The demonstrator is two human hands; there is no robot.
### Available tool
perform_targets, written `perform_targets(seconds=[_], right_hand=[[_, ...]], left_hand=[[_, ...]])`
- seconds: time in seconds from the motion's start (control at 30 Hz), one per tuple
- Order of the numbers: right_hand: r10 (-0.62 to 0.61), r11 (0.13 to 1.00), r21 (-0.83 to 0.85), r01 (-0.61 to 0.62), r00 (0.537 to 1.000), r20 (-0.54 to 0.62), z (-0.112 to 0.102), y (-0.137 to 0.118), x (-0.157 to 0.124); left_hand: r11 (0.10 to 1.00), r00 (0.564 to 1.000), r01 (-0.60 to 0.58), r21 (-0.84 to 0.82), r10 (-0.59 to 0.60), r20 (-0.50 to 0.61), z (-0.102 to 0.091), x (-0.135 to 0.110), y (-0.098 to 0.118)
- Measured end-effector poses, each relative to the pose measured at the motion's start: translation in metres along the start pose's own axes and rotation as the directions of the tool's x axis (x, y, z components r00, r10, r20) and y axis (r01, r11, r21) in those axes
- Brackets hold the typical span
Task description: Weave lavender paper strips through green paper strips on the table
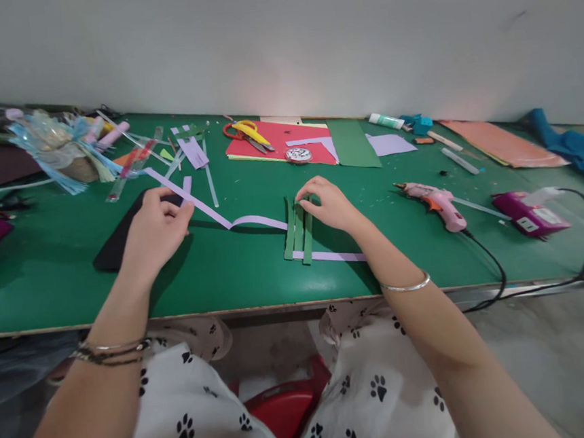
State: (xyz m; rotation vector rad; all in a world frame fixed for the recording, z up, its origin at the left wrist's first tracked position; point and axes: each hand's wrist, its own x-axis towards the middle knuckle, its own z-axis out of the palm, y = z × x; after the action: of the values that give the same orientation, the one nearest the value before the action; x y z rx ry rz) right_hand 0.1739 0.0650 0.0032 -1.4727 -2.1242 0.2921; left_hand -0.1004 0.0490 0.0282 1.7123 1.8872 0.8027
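Observation:
My left hand (162, 220) pinches a long purple paper strip (210, 212), which runs rightward with a kink and slips in among several upright green paper strips (299, 230). A short purple piece sticks up behind the same fingers. At the green strips' top end, my right hand (324, 202) has its fingers bent and closed on them. Across their lower end lies another purple strip (336, 256), its right part passing under my right forearm. Below my left hand lies a flat black object (113, 241), partly covered by the hand.
Scissors (248, 134) and a round black-and-white tin (299, 155) lie on red paper (275, 142). A pink glue gun (434, 203) with its cord and a purple power socket (529, 212) are at the right. Blue-fringed craft material (61, 147) crowds the left back.

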Motion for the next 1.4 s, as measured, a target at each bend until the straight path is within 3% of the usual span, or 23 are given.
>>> perform_targets(seconds=[0.2, 0.3, 0.4, 0.53, 0.67, 0.83, 0.97, 1.03, 1.2, 1.4], right_hand=[[0.015, 1.0, 0.01, -0.015, 1.0, -0.003, 0.0, -0.002, 0.001], [0.019, 1.0, 0.011, -0.019, 1.0, -0.004, -0.001, -0.003, 0.002], [0.015, 1.0, 0.017, -0.015, 1.0, 0.0, -0.001, -0.003, 0.002], [0.021, 1.0, 0.018, -0.021, 1.0, 0.001, -0.001, -0.004, 0.002], [0.021, 1.0, 0.015, -0.021, 1.0, -0.002, -0.002, -0.004, 0.003], [0.018, 1.0, 0.01, -0.018, 1.0, -0.011, -0.003, -0.003, 0.004], [0.04, 0.999, 0.004, -0.04, 0.999, 0.005, -0.004, -0.005, 0.004], [0.048, 0.999, 0.002, -0.048, 0.999, 0.012, -0.004, -0.007, 0.003], [0.081, 0.996, -0.021, -0.081, 0.997, 0.005, -0.005, -0.011, 0.001], [0.08, 0.995, -0.063, -0.079, 0.997, 0.017, -0.003, -0.009, 0.0]], left_hand=[[0.956, 0.97, -0.078, 0.284, 0.138, -0.2, 0.004, -0.004, 0.004], [0.915, 0.929, -0.21, 0.346, 0.297, -0.221, 0.011, -0.005, 0.01], [0.827, 0.864, -0.39, 0.405, 0.48, -0.149, 0.021, -0.005, 0.016], [0.699, 0.777, -0.612, 0.369, 0.618, 0.116, 0.038, -0.005, 0.025], [0.65, 0.721, -0.693, 0.313, 0.613, 0.322, 0.051, -0.005, 0.036], [0.545, 0.65, -0.756, 0.364, 0.557, 0.516, 0.058, 0.0, 0.052], [0.436, 0.651, -0.757, 0.487, 0.572, 0.499, 0.064, 0.004, 0.051], [0.425, 0.653, -0.752, 0.504, 0.582, 0.484, 0.067, 0.004, 0.048], [0.428, 0.643, -0.758, 0.492, 0.615, 0.456, 0.073, 0.003, 0.042], [0.534, 0.61, -0.791, 0.299, 0.655, 0.445, 0.073, 0.007, 0.035]])
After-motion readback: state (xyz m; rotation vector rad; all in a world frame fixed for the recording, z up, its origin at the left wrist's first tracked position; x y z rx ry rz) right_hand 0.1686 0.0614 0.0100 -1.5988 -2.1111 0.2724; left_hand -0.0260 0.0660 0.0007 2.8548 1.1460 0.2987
